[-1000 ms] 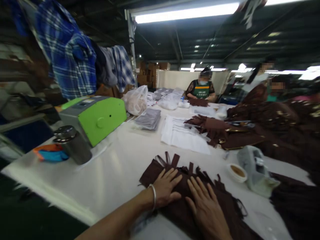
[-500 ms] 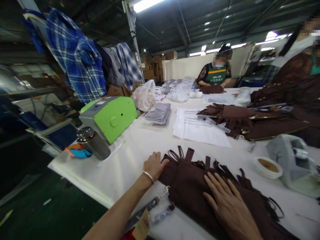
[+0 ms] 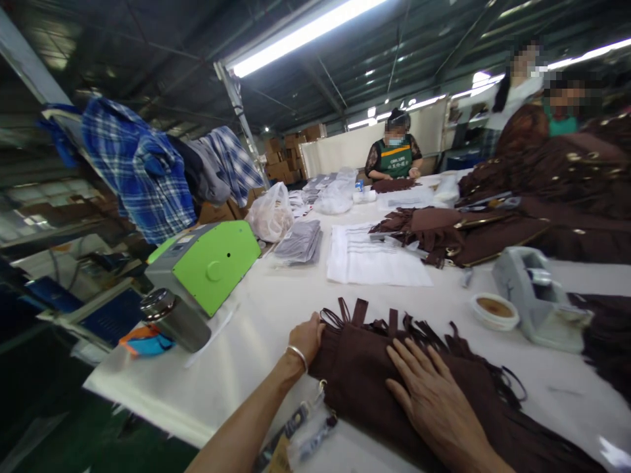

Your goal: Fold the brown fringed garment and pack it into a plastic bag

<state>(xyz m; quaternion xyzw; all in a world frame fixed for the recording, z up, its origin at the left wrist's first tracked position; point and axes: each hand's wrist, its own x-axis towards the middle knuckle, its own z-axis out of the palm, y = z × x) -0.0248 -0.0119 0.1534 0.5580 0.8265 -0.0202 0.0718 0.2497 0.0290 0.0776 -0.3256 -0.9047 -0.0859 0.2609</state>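
Note:
A dark brown fringed bag (image 3: pixel 365 368) lies flat on the white table (image 3: pixel 256 328), its fringe strips pointing away. My left hand (image 3: pixel 306 338), with a silver bangle at the wrist, has its fingers closed on the bag's left edge. Spread flat on the middle of the bag is my right hand (image 3: pixel 426 384), palm down with fingers apart. Beside the bag's near left edge are a metal ring and a clear plastic-wrapped piece (image 3: pixel 315 437), next to a tan tag (image 3: pixel 279 456).
Left stand a green-and-grey machine (image 3: pixel 211 266) and a steel flask (image 3: pixel 180 322). Grey packets (image 3: pixel 298 243) and white sheets (image 3: pixel 372 256) lie beyond. Right are a tape dispenser (image 3: pixel 537 302), a round tub (image 3: pixel 494 310) and brown bags (image 3: pixel 493 230). A person (image 3: pixel 394 154) works across the table.
My left hand's fingers have closed over the bag's edge, where they were spread before. My right hand stays flat on the bag. The view has shifted to the right and tilted up.

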